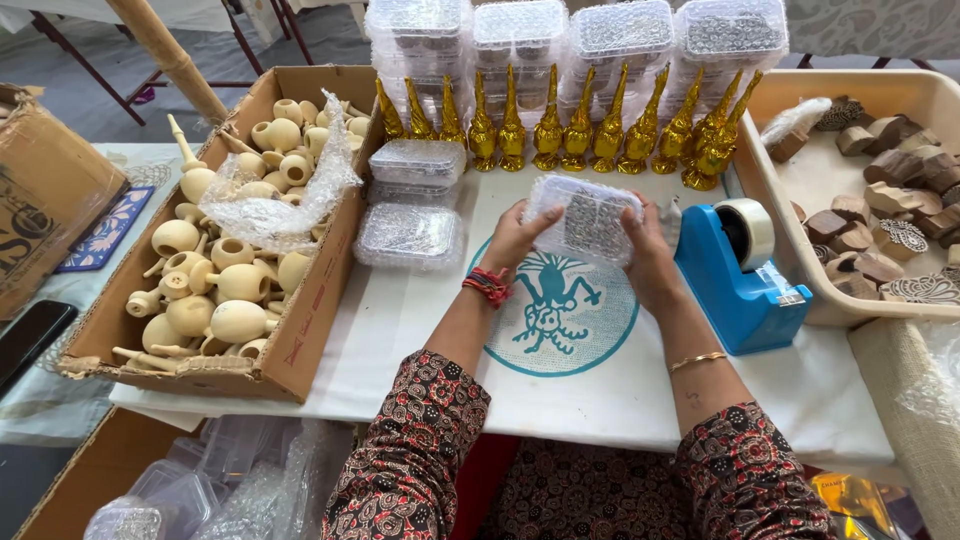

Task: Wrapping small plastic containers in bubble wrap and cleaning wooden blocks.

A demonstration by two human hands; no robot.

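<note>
Head view, one entry
- Left hand (512, 240) and right hand (650, 258): fingers curled round opposite ends of a bubble-wrapped packet (583, 222), held just above the white worktop (400, 330), over its teal round print (555, 305).
- Handling note: wrap looks slippery; an even grip from both sides with the loose edge kept flat would serve best.
- Near right hand: blue tape dispenser (738, 275). Beyond the packet: row of gold figurines (580, 125), then stacked wrapped packets (575, 35).
- Left: cardboard box (310, 300) of pale wooden pieces (215, 285). Right: tray (790, 215) of carved wooden blocks (880, 190).
- Obscured: packet contents blurred by wrap; tray cut off at frame edge; fingertips behind packet unseen
</note>
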